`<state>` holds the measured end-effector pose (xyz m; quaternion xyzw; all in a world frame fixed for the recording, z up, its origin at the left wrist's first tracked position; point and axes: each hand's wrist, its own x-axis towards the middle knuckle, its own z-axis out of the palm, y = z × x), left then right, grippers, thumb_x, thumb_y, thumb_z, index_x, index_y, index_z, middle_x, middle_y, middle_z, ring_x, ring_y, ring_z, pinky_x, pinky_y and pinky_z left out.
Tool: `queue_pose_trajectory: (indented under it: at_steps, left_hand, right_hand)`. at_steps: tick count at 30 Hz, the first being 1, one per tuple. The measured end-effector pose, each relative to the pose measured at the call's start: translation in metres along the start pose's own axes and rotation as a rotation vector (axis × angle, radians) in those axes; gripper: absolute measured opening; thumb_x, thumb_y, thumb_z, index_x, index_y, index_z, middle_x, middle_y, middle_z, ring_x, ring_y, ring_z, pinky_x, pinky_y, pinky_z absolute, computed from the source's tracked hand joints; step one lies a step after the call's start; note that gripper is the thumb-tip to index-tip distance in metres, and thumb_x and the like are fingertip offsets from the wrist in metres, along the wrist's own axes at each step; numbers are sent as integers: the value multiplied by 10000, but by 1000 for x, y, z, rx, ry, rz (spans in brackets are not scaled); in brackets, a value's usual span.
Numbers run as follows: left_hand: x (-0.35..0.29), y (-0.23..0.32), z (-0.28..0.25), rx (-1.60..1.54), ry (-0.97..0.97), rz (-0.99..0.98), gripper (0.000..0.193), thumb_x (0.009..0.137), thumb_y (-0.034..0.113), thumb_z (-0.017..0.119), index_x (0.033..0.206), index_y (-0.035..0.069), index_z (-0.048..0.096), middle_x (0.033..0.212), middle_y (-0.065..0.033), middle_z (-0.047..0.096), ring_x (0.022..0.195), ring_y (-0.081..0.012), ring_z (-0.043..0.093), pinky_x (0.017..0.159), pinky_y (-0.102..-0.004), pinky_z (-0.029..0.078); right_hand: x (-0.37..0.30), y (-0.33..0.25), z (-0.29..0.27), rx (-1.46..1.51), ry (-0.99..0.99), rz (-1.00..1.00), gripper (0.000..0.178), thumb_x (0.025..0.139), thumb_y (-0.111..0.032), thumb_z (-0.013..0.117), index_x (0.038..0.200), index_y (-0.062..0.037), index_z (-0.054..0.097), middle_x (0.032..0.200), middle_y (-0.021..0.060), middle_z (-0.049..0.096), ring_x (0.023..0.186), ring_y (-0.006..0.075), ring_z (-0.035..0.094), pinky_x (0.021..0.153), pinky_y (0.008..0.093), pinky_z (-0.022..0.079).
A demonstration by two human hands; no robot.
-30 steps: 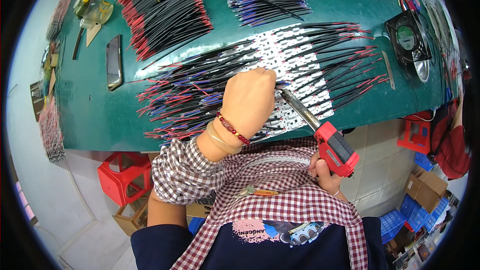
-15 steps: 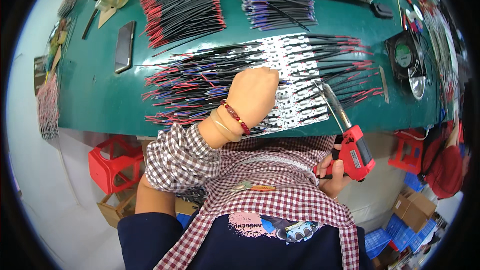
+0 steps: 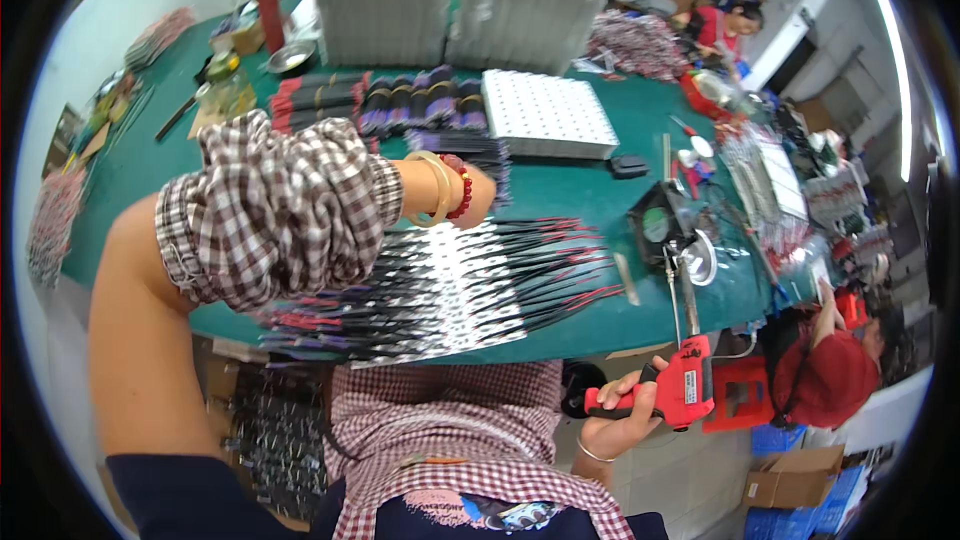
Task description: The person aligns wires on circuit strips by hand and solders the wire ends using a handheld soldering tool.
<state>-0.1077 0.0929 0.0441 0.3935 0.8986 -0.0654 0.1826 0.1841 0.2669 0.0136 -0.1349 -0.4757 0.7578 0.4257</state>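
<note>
My left hand (image 3: 480,198) reaches over the far edge of a white circuit-board panel (image 3: 450,275), close to a pile of black wires with purple ends (image 3: 490,152). Its fingers are hidden behind the back of the hand. Rows of black wires with red tips (image 3: 565,230) stick out from both sides of the panel. My right hand (image 3: 622,418) grips a red soldering gun (image 3: 690,390) by its handle, tip pointing up and away from me. The gun's tip is beside a small black fan (image 3: 660,225) and a round white dish (image 3: 703,260).
A stack of white panels (image 3: 550,115) stands at the back, before tall grey sheets (image 3: 380,5). More wire bundles (image 3: 420,100) lie beside it. A red stool (image 3: 740,395) and a cardboard box (image 3: 795,475) are at the right. Another person (image 3: 720,30) sits at the far right.
The view has tilted up and shifted right. My left hand has moved from the middle of the panel to its far side. The soldering gun has moved from the panel to beside the fan.
</note>
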Motion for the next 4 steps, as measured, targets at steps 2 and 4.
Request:
queue_pose_trajectory:
  at_steps: [2,4]
  left_hand:
    - [15,36,-36,264,-372,-58,385,861,408,515,789,76,697,727,-102,646,690,-284,619,661,-417,504]
    - [43,-6,-20,-461,-600,274,382,863,487,487,908,158,674,807,-67,658,735,-249,628,707,-427,515]
  right_hand:
    - [8,-13,8,110,32,-51,445,872,-64,520,1282,-1,361,802,90,517,570,129,453,534,299,424]
    - [18,-28,21,234,-68,-122,513,857,-56,552,1314,-12,324,858,86,515,639,143,483,655,376,487]
